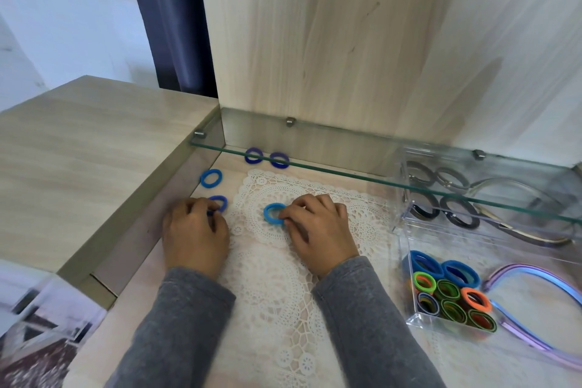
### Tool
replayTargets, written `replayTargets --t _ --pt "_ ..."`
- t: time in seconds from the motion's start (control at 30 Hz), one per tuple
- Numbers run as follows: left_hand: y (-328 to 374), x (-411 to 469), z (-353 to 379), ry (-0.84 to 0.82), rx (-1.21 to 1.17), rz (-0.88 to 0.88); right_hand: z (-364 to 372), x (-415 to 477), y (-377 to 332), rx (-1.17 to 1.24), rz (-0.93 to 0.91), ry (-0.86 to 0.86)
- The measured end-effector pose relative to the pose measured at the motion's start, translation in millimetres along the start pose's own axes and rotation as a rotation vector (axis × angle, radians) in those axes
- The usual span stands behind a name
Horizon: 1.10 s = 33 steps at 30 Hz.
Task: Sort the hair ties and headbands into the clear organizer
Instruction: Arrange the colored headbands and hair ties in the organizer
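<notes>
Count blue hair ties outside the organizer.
5: two dark ones under the glass shelf, a light one nearer, dark tie at left hand, light tie in right hand. Hands may hide more.

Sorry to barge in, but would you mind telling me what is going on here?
A person is sorting hair ties. Their right hand pinches a light blue hair tie on the lace doily, while the left hand grips a dark blue hair tie beside it. Three more blue ties lie loose farther back. The clear organizer on the right holds colourful ties in its near compartment and black ones farther back.
</notes>
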<state>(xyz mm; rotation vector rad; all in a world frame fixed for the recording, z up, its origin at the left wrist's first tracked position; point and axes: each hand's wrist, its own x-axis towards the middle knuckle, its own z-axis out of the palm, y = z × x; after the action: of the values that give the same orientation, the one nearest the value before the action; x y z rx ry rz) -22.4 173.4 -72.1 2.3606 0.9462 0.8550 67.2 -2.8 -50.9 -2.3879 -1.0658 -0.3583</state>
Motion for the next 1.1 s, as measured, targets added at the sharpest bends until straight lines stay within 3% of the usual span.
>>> replayTargets --t 0.1,0.3,0.4,0.7,0.83,1.0,1.1 --pt "5.6 0.8 -3.4 0.002 -0.075 0.064 0.2 -0.4 -0.2 0.009 0.019 0.003" --pt "29.6 3.5 -1.5 -0.147 -0.229 0.538 -0.9 1.5 3.5 0.083 0.164 0.076" --pt "30.2 4.0 3.7 -0.242 -0.242 0.588 0.7 1.3 7.6 0.123 0.233 0.088" --pt "30.1 1.1 4.0 -0.315 -0.118 0.539 0.4 1.3 7.6 0.142 0.268 0.043" --pt "32.8 1.0 -0.3 -0.297 -0.173 0.514 -1.0 2.2 7.6 0.147 0.278 0.031" --pt "32.4 1.2 -2.4 -0.205 -0.094 0.316 -1.9 1.4 5.9 0.193 0.226 0.021" --pt "30.3 4.2 0.7 -0.291 0.052 0.148 -2.9 0.4 2.4 0.172 0.152 -0.009"
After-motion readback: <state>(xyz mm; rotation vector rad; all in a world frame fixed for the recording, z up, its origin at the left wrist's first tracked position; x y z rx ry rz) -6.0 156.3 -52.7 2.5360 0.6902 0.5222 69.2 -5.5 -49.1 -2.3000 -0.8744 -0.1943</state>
